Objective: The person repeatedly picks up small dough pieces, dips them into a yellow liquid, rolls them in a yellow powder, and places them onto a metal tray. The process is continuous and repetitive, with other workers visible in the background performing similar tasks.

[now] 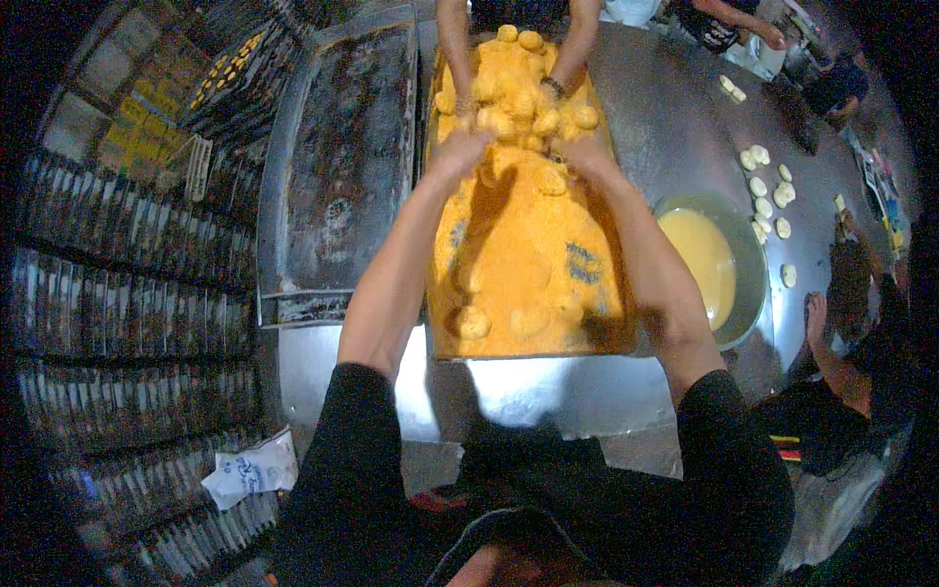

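Observation:
Before me lies a tray [528, 220] spread with orange crumbs, like breadcrumbs. Round crumb-coated dough pieces [506, 110] are heaped toward its far half. My left hand [461, 152] is at the heap's near left side, and my right hand [585, 154] is at its near right side. Both are blurred, so their grip is unclear. A co-worker's two hands [463, 103] reach into the same heap from the far end. Closer to me, a coated piece [474, 323] rests near the tray's front left corner.
A dark, stained baking tray [348, 169] flanks the crumbs on the left. To the right stands a metal bowl [750, 293] of pale yellow liquid. Pale dough pieces [759, 187] lie on the metal table [660, 95], with other people around it. Racked trays [132, 308] line the left.

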Tool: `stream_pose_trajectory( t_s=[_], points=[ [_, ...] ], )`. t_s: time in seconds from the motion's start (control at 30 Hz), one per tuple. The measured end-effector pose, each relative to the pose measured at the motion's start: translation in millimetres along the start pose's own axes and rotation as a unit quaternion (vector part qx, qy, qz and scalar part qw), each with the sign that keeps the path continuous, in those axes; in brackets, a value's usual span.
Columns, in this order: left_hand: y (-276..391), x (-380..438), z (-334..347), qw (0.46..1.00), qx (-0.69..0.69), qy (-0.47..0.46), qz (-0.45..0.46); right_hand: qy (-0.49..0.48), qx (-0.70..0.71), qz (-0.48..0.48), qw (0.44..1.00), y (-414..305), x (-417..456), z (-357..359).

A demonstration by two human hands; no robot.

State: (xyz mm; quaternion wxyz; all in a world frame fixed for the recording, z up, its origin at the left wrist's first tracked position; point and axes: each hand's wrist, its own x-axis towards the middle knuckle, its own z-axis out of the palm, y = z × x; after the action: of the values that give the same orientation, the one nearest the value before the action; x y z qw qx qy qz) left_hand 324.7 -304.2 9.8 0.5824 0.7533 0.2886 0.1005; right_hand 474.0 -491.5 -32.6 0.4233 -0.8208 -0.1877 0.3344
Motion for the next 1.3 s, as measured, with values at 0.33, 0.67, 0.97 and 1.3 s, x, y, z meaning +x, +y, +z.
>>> stream_pose_trajectory(
  t_s=[0.33,0.67,0.97,1.3],
  points=[
    [-176.3,-182.3,12.2,0.98,0.155,-0.097,-0.085,-0.167,-0.303,-0.164,0.924,51.7,-187.5,68.2],
    [-97.9,-203.0,98.3,0.965,-0.179,0.164,-0.096,0.015,0.312,-0.069,0.947,100.5,-177.6,152.5],
    [-8.0,-12.3,92.1,0.875,-0.465,0.134,-0.006,-0.065,0.489,-0.121,0.861,-51.3,-38.0,43.1],
    [-89.0,34.9,44.3,0.997,-0.002,0.012,-0.078,0.091,-0.099,-0.036,0.99,19.7,11.6,34.9]
  ],
)
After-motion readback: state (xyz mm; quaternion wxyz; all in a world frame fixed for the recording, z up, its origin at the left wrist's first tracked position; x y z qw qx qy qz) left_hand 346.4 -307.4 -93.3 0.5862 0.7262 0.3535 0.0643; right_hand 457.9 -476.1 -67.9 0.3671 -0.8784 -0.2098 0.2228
